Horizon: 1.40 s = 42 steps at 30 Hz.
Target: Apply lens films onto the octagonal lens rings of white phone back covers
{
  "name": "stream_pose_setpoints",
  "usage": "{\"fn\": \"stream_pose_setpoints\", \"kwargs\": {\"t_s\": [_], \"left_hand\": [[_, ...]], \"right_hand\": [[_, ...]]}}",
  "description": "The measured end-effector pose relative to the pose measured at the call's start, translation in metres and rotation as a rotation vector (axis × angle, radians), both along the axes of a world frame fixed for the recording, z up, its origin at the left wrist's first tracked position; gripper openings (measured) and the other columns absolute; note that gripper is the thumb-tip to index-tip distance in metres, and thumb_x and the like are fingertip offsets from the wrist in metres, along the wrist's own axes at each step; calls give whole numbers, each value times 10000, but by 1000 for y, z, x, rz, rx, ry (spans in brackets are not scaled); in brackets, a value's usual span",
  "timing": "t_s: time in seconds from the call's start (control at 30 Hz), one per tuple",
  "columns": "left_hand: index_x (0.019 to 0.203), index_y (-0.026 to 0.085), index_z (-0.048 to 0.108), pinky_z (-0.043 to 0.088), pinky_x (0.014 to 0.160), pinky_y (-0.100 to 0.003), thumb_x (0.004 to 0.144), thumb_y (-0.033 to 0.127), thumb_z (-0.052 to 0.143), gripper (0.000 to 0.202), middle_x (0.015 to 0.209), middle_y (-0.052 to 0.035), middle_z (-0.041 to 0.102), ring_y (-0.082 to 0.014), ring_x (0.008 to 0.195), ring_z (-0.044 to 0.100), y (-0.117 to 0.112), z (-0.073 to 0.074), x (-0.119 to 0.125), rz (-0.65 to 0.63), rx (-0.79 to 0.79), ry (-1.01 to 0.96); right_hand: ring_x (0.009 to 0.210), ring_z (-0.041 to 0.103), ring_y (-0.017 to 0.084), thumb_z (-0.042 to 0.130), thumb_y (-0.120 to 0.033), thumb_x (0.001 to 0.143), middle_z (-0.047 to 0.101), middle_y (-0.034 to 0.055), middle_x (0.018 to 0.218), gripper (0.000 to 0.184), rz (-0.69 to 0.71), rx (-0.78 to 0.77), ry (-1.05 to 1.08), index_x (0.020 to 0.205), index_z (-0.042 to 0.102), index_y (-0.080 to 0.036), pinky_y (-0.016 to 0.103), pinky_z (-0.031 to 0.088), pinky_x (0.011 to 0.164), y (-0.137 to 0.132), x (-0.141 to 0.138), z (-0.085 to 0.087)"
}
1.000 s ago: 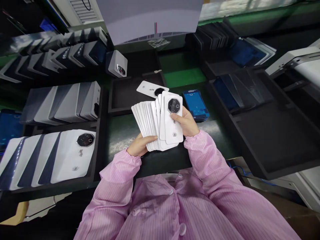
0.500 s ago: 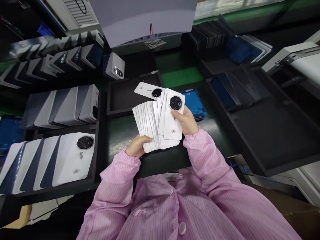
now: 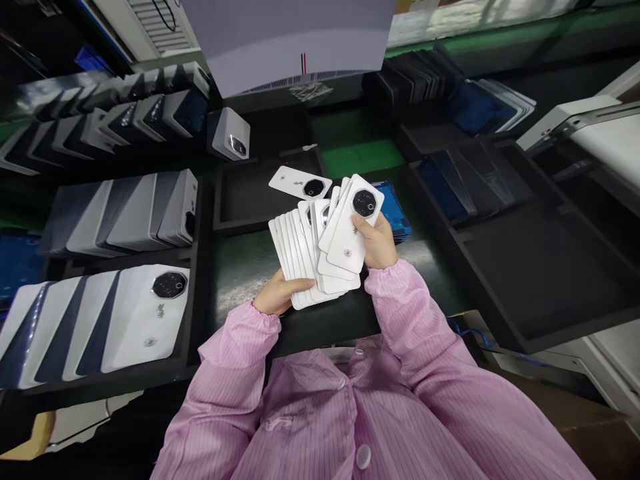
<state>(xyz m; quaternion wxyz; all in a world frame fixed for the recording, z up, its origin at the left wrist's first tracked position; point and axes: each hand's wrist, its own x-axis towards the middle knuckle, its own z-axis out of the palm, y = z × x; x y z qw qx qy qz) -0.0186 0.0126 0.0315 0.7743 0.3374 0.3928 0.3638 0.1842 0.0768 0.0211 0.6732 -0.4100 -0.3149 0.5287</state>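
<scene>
Fanned out between my hands is a stack of white phone back covers (image 3: 295, 257), each with a dark camera patch where its top shows. My left hand (image 3: 278, 292) grips the lower left of the fan, thumb across the front. My right hand (image 3: 379, 241) pinches the covers at the right end, its thumb just below the camera patch of the front cover (image 3: 350, 230). Behind the fan, a single white back cover (image 3: 300, 183) lies on a black tray's edge. A pile of blue-filmed panels (image 3: 399, 217) sits just beyond my right hand.
At left, black trays hold rows of white covers (image 3: 140, 320) interleaved with dark sheets. A large black tray (image 3: 565, 267) stands at right, with dark and clear sheets (image 3: 470, 177) at its far end. A white barcoded panel (image 3: 295, 40) overhangs the back.
My right hand has tilted the front covers to the right and spread them wider. More camera patches show in the middle of the fan. My left thumb reaches slightly farther right.
</scene>
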Motion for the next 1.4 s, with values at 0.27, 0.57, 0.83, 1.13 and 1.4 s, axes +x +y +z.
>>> {"fn": "stream_pose_setpoints", "kwargs": {"t_s": [0.27,0.57,0.83,1.13,1.4], "left_hand": [[1175,133,627,512,926,-498,476,92,650,700,1068,-108,721,-382,1068,625,-2,0,5,96,-87,-58],[1224,145,597,466,994,-509,540,175,779,709,1082,-125,716,-374,1106,609,-3,2,13,35,-65,-97],[1248,142,577,487,968,-507,520,154,782,756,1080,-128,716,-376,1068,630,-4,1,13,14,-100,-105],[1237,159,586,489,958,-506,505,163,814,767,1044,-117,729,-368,1047,641,-7,5,15,61,-56,-71],[1240,153,582,481,966,-505,531,212,820,750,1075,-121,717,-368,1091,616,-6,4,11,78,16,-56]], "right_hand": [[1043,637,232,799,-389,650,693,19,1067,413,63,-6,-7,980,597,-244,430,493,970,-6,-17,-6],[1005,638,222,739,-469,696,675,36,1099,454,42,-43,-101,1054,578,-240,406,491,937,-10,-28,-8],[953,645,220,763,-452,675,688,29,1015,449,54,-72,-57,1021,588,-225,399,506,910,-10,-27,-9],[1036,625,226,726,-451,730,673,29,1101,403,96,-9,-111,1053,592,-251,408,487,962,-10,-22,-5],[1111,595,250,751,-436,711,664,26,1149,428,227,-9,-194,1071,599,-262,430,478,987,-10,-11,7]]}}
